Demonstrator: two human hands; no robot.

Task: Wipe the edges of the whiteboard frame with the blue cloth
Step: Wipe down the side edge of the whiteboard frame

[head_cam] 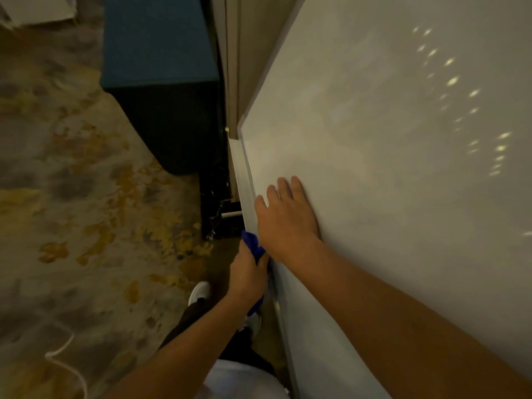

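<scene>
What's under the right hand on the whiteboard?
Only the bare whiteboard surface shows around the flat right hand; whatever its palm covers is hidden.

Under the flat right hand [283, 220] the whiteboard [388, 139] surface looks smooth and semi-glossy, catching small bright reflections well above the hand. Just left of that hand, the whiteboard frame [247, 182] reads as pale, smooth metal or plastic; which one cannot be told. The blue cloth [254, 245] bunched in the left hand [248, 273] is soft, matt fabric. Left of both hands the carpet [72, 182] looks matt and woven, and the blue box [158, 41] beyond appears fabric-covered.
</scene>
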